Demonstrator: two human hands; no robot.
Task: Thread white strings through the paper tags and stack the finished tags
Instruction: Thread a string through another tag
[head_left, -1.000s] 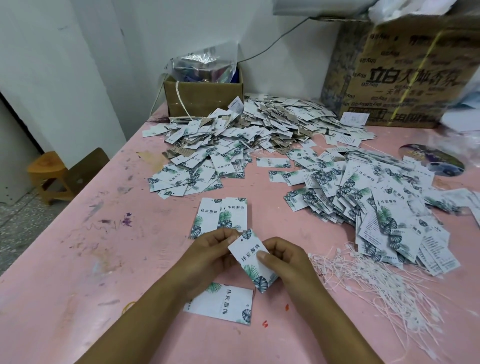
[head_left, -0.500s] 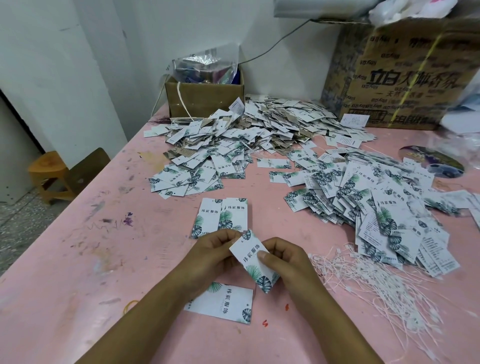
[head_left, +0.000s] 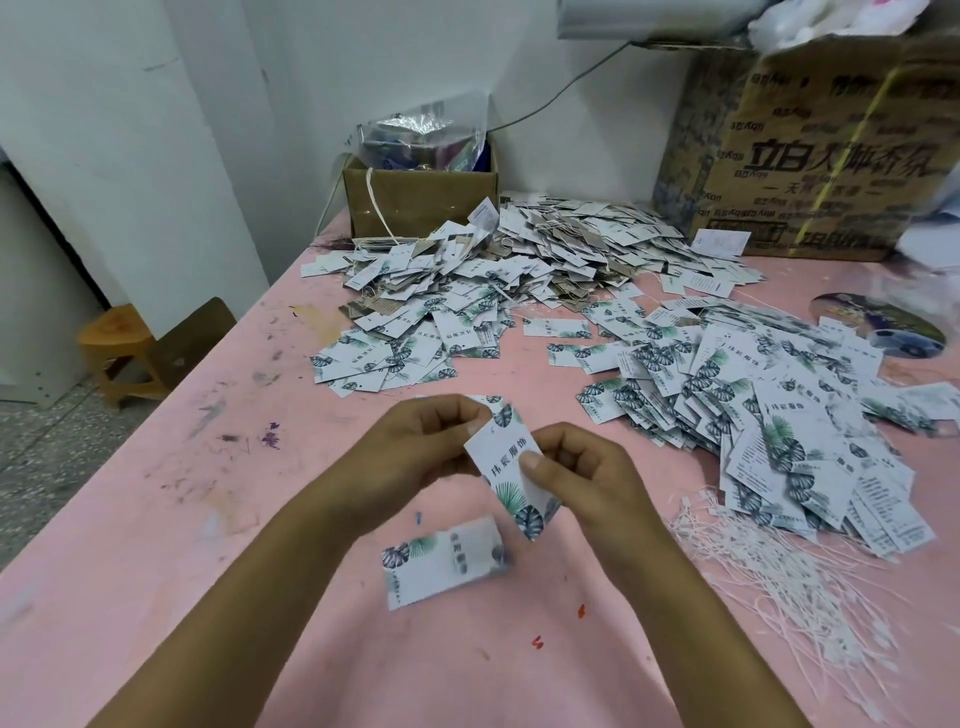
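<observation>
White paper tag (head_left: 511, 470), held over the pink table (head_left: 156, 519), slants its long axis upper left to lower right, leaf end nearest the person; left hand (head_left: 421, 452) pinches its top, right hand (head_left: 576, 467) its middle.

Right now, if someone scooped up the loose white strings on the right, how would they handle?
The white strings look thin and limp, so they would probably droop and snag one another. They lie fanned on the pink table, so a push would likely scatter them.
</observation>
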